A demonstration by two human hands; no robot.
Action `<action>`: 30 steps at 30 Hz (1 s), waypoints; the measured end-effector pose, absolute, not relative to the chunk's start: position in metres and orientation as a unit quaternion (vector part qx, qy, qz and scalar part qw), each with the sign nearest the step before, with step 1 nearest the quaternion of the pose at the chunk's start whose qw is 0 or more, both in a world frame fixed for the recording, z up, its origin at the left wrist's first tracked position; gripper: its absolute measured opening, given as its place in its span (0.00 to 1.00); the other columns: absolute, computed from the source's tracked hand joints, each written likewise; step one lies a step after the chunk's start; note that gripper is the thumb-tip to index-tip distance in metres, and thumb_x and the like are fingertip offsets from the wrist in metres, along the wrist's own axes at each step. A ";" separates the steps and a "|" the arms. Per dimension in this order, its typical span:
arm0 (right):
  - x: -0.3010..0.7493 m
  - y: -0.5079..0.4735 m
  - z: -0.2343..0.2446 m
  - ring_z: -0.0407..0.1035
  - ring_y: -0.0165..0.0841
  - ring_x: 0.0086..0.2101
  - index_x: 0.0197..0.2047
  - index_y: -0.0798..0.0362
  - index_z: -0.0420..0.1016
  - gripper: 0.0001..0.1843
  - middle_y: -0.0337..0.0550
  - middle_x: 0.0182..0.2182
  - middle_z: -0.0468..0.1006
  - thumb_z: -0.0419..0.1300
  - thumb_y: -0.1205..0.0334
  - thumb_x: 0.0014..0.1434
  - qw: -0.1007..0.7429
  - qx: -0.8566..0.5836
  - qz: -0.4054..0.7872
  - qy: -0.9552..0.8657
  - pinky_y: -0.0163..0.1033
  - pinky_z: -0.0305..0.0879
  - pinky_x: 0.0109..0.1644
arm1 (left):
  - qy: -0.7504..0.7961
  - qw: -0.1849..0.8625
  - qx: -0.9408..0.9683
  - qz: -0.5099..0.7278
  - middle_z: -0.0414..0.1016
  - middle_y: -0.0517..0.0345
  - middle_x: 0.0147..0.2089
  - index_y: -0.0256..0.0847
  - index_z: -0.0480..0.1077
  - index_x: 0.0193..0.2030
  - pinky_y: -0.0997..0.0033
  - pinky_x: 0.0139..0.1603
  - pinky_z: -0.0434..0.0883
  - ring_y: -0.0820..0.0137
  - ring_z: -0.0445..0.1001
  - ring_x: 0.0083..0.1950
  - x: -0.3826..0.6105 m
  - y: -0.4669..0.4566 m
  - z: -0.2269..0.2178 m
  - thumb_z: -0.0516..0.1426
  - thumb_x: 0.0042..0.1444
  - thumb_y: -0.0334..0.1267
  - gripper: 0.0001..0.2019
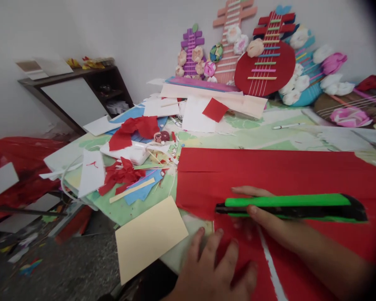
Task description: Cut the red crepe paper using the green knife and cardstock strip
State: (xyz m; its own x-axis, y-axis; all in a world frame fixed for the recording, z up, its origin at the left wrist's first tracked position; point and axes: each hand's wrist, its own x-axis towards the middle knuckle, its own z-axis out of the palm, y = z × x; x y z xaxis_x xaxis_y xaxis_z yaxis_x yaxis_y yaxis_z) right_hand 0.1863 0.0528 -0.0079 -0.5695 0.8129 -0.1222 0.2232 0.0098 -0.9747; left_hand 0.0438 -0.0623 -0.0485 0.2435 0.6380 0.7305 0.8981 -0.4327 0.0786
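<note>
My right hand (277,228) grips a green and black utility knife (297,201), held level over the red sheet (263,165) on the table, with its front end to the left. No blade can be made out at that end. My left hand (214,267) lies with fingers spread on the near left part of the red material. Below the knife, a narrow white strip with a ragged edge (271,265) runs towards me across the red. A cream card (150,238) lies left of my left hand, over the table's near edge.
Paper scraps, including a crumpled red piece (125,175), litter the table's left side. Lute-shaped crafts with paper flowers, among them a red one (266,69), lean on the back wall. A dark cabinet (90,83) stands at the left. A white pen (288,126) lies farther back.
</note>
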 end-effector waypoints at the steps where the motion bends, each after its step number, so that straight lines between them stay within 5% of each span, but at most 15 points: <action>1: 0.186 0.053 -0.008 0.71 0.35 0.37 0.48 0.46 0.64 0.19 0.44 0.38 0.75 0.54 0.52 0.54 0.240 -0.375 0.616 -0.649 0.42 0.69 0.38 | -0.501 0.176 -0.770 -0.354 0.73 0.61 0.36 0.53 0.70 0.37 0.50 0.49 0.59 0.60 0.70 0.42 0.044 -0.062 -0.049 0.53 0.52 0.39 0.07; 16: 0.182 0.059 -0.006 0.71 0.37 0.40 0.47 0.44 0.62 0.18 0.44 0.42 0.75 0.54 0.49 0.54 0.245 -0.346 0.758 -0.496 0.45 0.69 0.40 | -0.475 0.191 -0.772 -0.377 0.74 0.59 0.37 0.53 0.71 0.37 0.41 0.50 0.55 0.55 0.69 0.45 0.045 -0.062 -0.051 0.56 0.51 0.38 0.07; 23: 0.155 0.050 0.017 0.70 0.36 0.41 0.44 0.48 0.65 0.15 0.44 0.42 0.74 0.55 0.52 0.54 0.241 -0.236 0.751 -0.568 0.49 0.62 0.49 | -0.457 0.201 -0.784 -0.368 0.74 0.58 0.38 0.51 0.71 0.38 0.42 0.54 0.50 0.57 0.67 0.47 0.043 -0.065 -0.053 0.55 0.52 0.36 0.08; 30: 0.154 0.064 -0.011 0.67 0.35 0.45 0.47 0.46 0.63 0.14 0.44 0.46 0.70 0.52 0.54 0.58 0.229 -0.204 0.713 -0.631 0.48 0.60 0.52 | -0.460 0.193 -0.793 -0.349 0.74 0.58 0.38 0.52 0.70 0.40 0.45 0.50 0.58 0.56 0.70 0.42 0.042 -0.065 -0.056 0.55 0.51 0.38 0.09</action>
